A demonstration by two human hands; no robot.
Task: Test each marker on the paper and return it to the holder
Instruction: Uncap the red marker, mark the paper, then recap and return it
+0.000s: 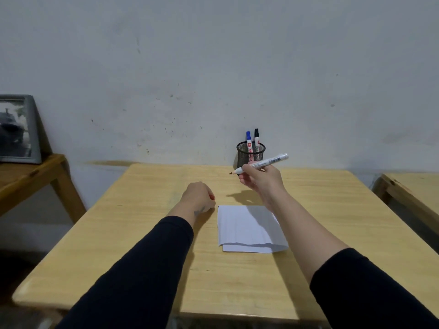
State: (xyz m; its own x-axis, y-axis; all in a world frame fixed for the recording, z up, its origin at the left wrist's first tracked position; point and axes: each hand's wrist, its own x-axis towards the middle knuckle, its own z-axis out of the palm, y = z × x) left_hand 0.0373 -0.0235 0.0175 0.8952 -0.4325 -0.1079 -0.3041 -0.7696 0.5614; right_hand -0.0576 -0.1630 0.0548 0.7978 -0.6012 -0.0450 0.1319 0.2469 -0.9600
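Observation:
My right hand [260, 180] holds an uncapped white marker [270, 161] in the air, tip pointing left, above the far side of the table. A folded white paper [247, 230] lies flat below and nearer to me. My left hand [198, 197] rests as a fist on the table just left of the paper's top corner, with a small red thing, probably the cap, showing at its fingers. A black mesh holder [250, 155] stands at the table's back edge against the wall, with a blue-capped marker [249, 141] and a black-capped marker [256, 137] upright in it.
The wooden table [147, 245] fills the middle. A second wooden table [26, 179] at the left carries a framed picture [17, 130] leaning on the wall. Another table's edge [413, 186] shows at the right. A grey wall stands close behind.

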